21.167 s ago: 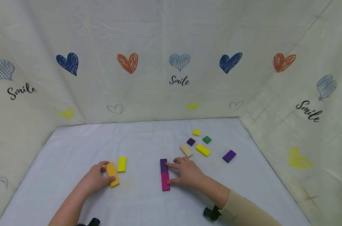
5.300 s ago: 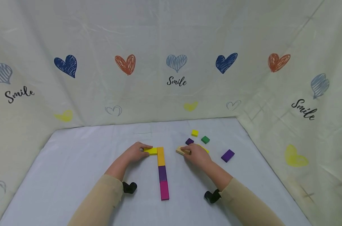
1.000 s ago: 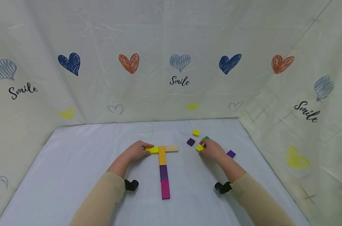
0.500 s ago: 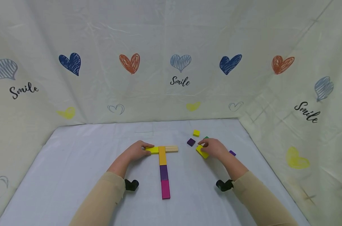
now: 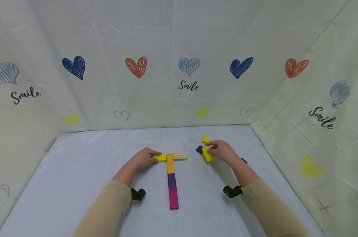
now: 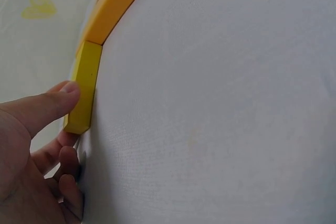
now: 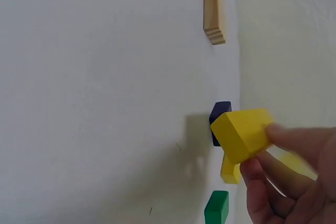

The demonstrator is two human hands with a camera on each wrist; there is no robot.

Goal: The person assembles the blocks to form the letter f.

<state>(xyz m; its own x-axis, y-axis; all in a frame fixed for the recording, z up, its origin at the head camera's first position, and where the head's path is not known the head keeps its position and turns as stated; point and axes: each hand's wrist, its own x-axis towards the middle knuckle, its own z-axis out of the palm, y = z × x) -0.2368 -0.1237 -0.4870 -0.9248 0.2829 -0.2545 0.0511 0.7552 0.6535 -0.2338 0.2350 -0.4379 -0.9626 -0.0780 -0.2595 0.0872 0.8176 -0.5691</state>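
My left hand holds the outer end of a yellow block, thumb on its side in the left wrist view. That block lies against the top of an orange block. Across from it sits a grooved natural wood block. Below the orange one, a purple block and a magenta block continue the line, forming a T. My right hand pinches another yellow block, tilted and raised off the cloth, with its shadow below it.
Close behind the raised block lie a dark purple block and a small yellow block. A green block shows in the right wrist view. Another purple block is mostly hidden behind the right forearm. A printed cloth wall borders the table.
Earlier, the orange, left yellow and wood blocks joined the purple and magenta ones. In the last half second my right hand has lifted and turned its yellow block, shifting left; my left stays put.
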